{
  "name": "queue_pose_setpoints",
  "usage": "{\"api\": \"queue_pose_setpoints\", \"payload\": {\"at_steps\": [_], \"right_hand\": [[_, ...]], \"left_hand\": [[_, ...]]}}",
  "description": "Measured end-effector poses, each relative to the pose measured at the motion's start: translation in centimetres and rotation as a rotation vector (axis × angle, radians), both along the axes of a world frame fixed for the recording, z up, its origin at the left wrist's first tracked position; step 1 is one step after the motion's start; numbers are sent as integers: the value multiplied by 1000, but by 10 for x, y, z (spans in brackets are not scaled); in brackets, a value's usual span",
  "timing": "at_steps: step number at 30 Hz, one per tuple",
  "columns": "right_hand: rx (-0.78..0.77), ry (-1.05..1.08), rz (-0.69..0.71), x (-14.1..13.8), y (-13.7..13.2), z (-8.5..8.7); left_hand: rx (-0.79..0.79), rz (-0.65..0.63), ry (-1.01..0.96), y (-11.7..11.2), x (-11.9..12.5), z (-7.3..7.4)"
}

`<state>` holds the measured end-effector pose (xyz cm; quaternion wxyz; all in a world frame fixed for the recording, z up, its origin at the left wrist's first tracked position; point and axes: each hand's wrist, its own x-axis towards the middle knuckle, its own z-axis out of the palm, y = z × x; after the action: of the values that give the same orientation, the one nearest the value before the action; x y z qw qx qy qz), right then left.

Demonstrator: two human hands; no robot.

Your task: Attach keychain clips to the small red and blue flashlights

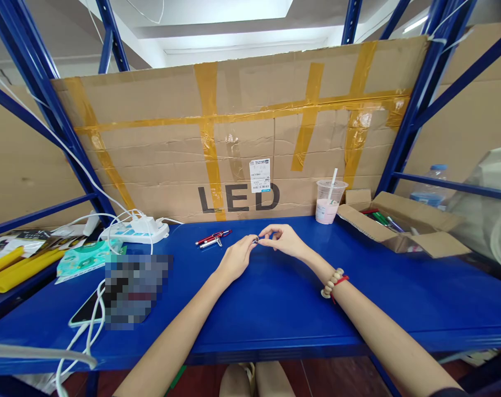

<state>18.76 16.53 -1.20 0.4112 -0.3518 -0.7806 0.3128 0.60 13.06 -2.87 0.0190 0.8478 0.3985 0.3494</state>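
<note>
My left hand (237, 256) and my right hand (284, 239) meet above the middle of the blue table (275, 309). Their fingertips pinch one small dark and silver part (256, 240) between them; it is too small to name. A red pen (211, 237) and a silver pen-like piece (211, 242) lie on the table just left of my hands. My right wrist wears a bead bracelet (332, 283) with a red cord.
A taped cardboard sheet (242, 138) marked LED stands at the back. A plastic cup (329, 202) with a straw and an open carton (399, 223) of pens sit back right. A white power strip (136, 230), cables and a phone (87, 311) lie left.
</note>
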Motion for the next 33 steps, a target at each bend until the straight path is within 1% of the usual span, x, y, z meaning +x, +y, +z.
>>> {"api": "queue_pose_setpoints", "payload": {"at_steps": [7, 17, 22, 29, 33], "right_hand": [[53, -1, 51, 0, -3, 2], [139, -47, 8, 3, -4, 4], [213, -76, -34, 3, -3, 1], [140, 7, 5, 3, 0, -3], [101, 8, 34, 3, 1, -3]], "left_hand": [[-57, 5, 51, -4, -1, 2], [-55, 20, 88, -3, -1, 2], [-73, 7, 108, -4, -1, 1], [-99, -44, 101, -8, 0, 4], [-89, -57, 154, -12, 0, 6]]}}
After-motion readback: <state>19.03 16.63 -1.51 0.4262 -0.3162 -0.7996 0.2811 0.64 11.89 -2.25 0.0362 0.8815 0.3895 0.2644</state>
